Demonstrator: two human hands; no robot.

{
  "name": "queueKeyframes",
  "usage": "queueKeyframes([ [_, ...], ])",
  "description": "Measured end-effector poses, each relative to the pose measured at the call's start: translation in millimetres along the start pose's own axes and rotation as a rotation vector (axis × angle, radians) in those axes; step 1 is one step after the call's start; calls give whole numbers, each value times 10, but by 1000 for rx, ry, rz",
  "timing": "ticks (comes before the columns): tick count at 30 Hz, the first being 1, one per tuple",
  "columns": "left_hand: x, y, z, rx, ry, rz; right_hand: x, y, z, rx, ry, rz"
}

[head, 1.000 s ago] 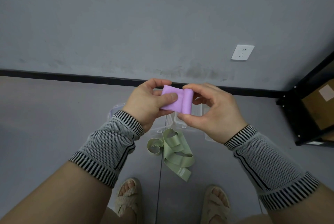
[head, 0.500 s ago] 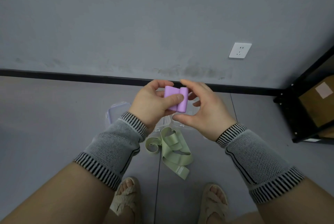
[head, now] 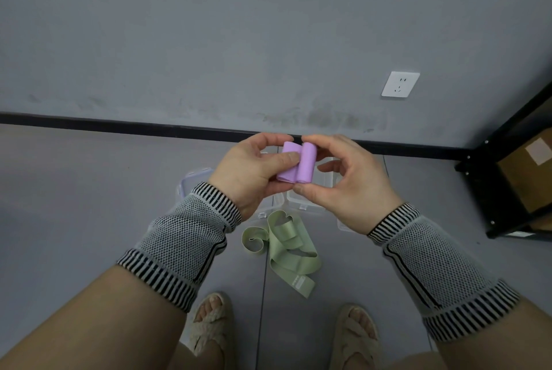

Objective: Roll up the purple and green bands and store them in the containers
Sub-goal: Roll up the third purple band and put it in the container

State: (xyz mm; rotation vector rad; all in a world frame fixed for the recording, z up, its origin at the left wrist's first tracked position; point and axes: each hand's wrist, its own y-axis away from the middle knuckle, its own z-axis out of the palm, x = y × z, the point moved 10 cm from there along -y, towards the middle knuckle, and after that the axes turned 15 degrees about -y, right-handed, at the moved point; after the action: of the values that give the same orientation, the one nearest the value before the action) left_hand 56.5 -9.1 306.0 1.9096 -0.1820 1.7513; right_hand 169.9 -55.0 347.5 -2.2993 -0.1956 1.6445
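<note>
We look down past two forearms in mesh sleeves with striped cuffs toward a grey floor (head: 74, 205) that meets a grey wall (head: 209, 26) at a black skirting strip, with a white socket (head: 400, 84) on the wall and a black shelf (head: 507, 142) at the right edge. On the floor, partly hidden behind the hands, sit clear plastic containers (head: 301, 201), and just in front of them, near our sandalled feet, the green band (head: 283, 247) lies loose and unrolled. Held up in front of us is the purple band (head: 298, 165). Since a second ago the flat tail has grown shorter and the roll thicker, so we judge the rolling nearly done. The left hand (head: 251, 175) pinches the short flat tail, thumb on top. The right hand (head: 349, 184) curls round the roll, thumb below and fingers (head: 313, 139) above. Once the tail is wound in, the roll should be ready to go into a container, and then the green band needs the same treatment.
</note>
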Motion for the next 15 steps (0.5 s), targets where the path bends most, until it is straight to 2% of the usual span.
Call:
queueKeyframes([
  [4,-20,2,-75,53,-28,-16,-35,-4,18,-9,-12,3],
  [8,15,4,-74,3,66,-18,-173,14,-48,12,-80,-76],
  [15,-36,-17,-54,43,-79,-2,55,-2,47,-76,103,19],
])
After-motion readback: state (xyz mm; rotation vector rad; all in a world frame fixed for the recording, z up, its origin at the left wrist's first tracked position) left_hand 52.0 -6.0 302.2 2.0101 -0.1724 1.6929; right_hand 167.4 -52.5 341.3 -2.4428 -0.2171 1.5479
